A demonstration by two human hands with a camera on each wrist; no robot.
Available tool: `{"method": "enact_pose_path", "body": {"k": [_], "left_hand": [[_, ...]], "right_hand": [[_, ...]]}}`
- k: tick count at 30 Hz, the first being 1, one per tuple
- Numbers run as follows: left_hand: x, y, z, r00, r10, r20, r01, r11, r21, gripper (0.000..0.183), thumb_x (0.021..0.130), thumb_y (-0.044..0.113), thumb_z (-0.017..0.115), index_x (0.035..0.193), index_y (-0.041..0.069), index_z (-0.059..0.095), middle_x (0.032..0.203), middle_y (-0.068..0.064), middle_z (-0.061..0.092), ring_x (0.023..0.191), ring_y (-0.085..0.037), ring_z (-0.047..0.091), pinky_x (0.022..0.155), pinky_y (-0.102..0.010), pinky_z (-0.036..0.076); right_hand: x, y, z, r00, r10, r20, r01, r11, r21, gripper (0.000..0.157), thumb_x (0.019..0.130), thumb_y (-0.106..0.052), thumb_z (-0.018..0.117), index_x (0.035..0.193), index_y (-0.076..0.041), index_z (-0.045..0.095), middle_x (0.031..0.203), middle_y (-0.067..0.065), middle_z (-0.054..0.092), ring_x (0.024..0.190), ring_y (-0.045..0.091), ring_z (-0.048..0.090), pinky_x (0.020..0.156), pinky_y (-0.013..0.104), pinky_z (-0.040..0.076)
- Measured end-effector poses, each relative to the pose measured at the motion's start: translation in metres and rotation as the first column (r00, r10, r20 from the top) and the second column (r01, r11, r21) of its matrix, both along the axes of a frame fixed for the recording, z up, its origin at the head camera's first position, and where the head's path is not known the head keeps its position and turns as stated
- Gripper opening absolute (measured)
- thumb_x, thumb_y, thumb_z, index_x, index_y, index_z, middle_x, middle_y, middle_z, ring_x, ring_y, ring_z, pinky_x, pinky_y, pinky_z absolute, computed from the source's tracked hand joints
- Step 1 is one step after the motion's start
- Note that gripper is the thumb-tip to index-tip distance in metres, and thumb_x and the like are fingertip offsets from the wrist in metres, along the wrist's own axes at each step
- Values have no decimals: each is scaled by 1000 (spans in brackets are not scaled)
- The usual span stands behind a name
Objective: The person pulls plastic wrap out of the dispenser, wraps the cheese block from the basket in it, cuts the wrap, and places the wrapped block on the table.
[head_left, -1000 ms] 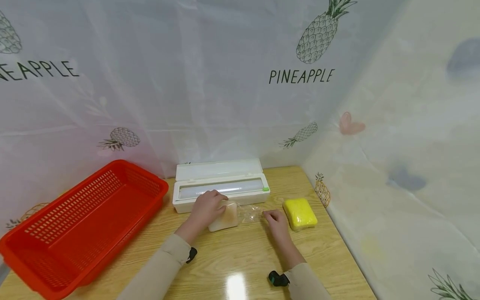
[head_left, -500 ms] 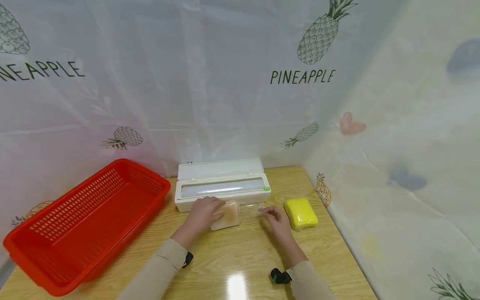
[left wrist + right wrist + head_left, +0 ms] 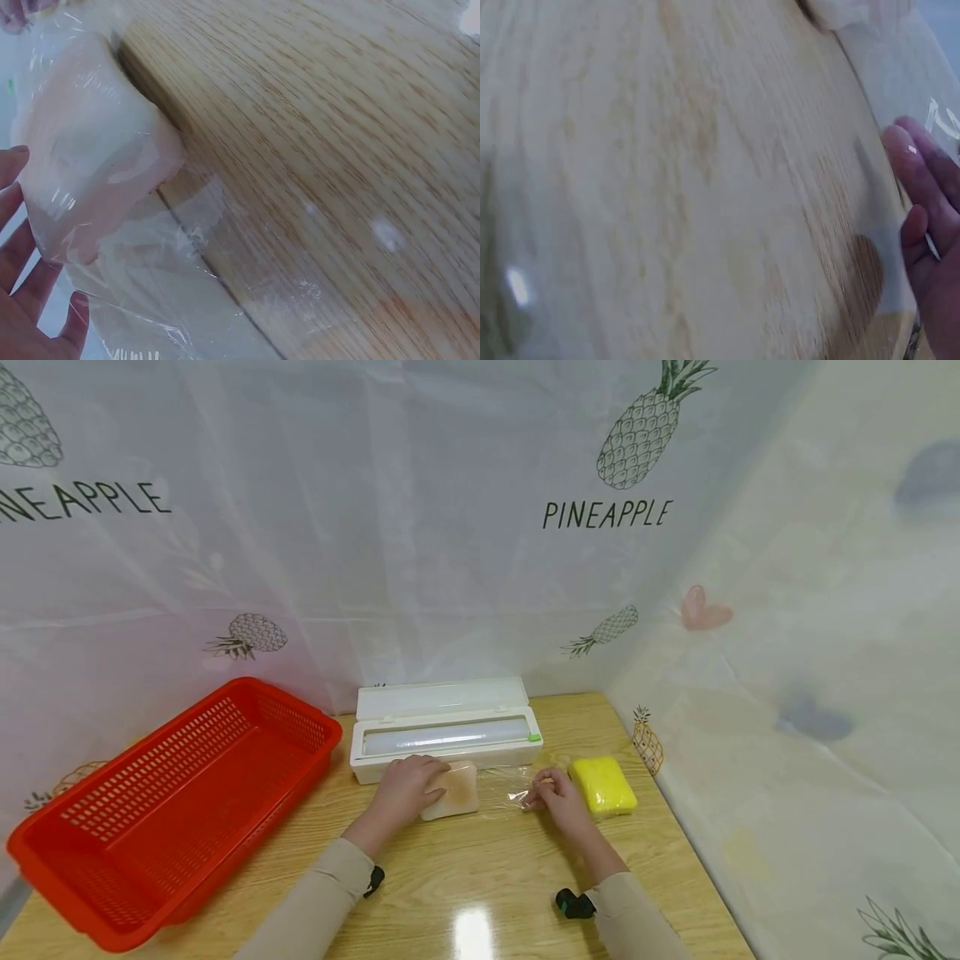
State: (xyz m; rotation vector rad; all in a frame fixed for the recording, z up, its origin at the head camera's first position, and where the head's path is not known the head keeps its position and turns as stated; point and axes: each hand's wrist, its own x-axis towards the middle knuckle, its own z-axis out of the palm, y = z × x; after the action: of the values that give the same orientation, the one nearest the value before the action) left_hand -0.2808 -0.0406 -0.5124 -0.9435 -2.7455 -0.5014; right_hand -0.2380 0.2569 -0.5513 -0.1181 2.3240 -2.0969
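Note:
A pale, square slice of bread (image 3: 458, 788) with a tan middle lies on the table in front of the white box. In the left wrist view clear film covers the bread (image 3: 97, 150). My left hand (image 3: 403, 789) rests on its left side, fingers spread and touching its edge. Cling film (image 3: 501, 787) stretches from the bread to the right. At its far end my right hand (image 3: 558, 797) pinches the film between thumb and fingers. Close beside that hand sits a yellow block (image 3: 602, 786) with a shiny film-like surface. The right wrist view shows the right fingers (image 3: 922, 161) against the film.
Behind the bread stands a white cling film dispenser (image 3: 450, 753), its lid up and a roll inside. A red plastic basket (image 3: 187, 793) takes up the left of the wooden table (image 3: 420, 885). Printed curtains (image 3: 450, 568) rise along the back and right.
My right hand has moved slightly to the right, toward the yellow block, and the film between the hands looks more spread out. The left hand stays at the bread.

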Motion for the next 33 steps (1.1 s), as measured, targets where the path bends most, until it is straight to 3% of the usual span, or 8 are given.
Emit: {"method": "enact_pose_path", "body": {"k": [3, 6, 12, 17, 23, 29, 33], "left_hand": [[-1, 2, -1, 1000, 3, 23, -3, 1000, 6, 35, 83, 29, 78, 114, 14, 71, 113, -3, 68, 107, -26, 61, 87, -48, 48], [-2, 4, -3, 999, 10, 47, -10, 1000, 5, 35, 84, 29, 77, 115, 15, 70, 114, -3, 68, 107, -26, 60, 88, -49, 48], [-5, 6, -4, 997, 11, 74, -11, 1000, 8, 36, 86, 30, 76, 117, 14, 69, 115, -4, 67, 109, -27, 59, 90, -48, 47], [-8, 7, -2, 997, -8, 78, 7, 1000, 23, 34, 86, 27, 76, 115, 12, 70, 112, -5, 68, 107, -29, 59, 88, -49, 47], [-16, 13, 7, 999, -11, 50, 9, 999, 38, 30, 85, 27, 77, 111, 15, 71, 107, -2, 68, 102, -27, 61, 83, -47, 49], [-26, 44, 26, 993, -66, 101, 65, 998, 9, 31, 88, 29, 74, 116, 17, 69, 109, -2, 67, 102, -26, 61, 82, -46, 50], [-34, 66, 32, 977, -106, 185, 104, 994, 20, 33, 89, 29, 73, 118, 17, 69, 113, -1, 67, 106, -24, 61, 87, -43, 49]], "right_hand": [[-6, 3, -10, 999, 19, 45, -17, 999, -29, 19, 101, 2, 45, 107, 20, 47, 89, 38, 62, 76, 45, 66, 74, 50, 56], [-10, 3, -14, 997, -13, 82, 19, 997, -73, 25, 100, -3, 52, 115, 16, 46, 96, 33, 64, 73, 37, 67, 71, 48, 57], [-13, 0, -15, 984, -176, 22, 177, 981, -77, 32, 91, 5, 64, 116, 13, 47, 96, 21, 65, 72, 27, 67, 64, 38, 58], [-13, -5, -17, 936, -353, 9, 353, 934, -58, 29, 92, -1, 65, 114, 13, 55, 91, 12, 62, 71, 24, 64, 62, 27, 53], [-21, -11, -18, 882, -471, 15, 472, 881, -25, 40, 93, -21, 68, 122, 4, 56, 110, 13, 58, 93, 21, 53, 76, 27, 47], [-38, -14, -24, 867, -488, -104, 470, 869, -155, 45, 86, -22, 76, 119, 0, 55, 114, 15, 57, 96, 22, 54, 80, 27, 46], [-45, -16, -20, 870, -490, -44, 472, 857, -207, 44, 85, -7, 75, 120, 8, 53, 114, 21, 58, 95, 19, 57, 82, 22, 49]]}}
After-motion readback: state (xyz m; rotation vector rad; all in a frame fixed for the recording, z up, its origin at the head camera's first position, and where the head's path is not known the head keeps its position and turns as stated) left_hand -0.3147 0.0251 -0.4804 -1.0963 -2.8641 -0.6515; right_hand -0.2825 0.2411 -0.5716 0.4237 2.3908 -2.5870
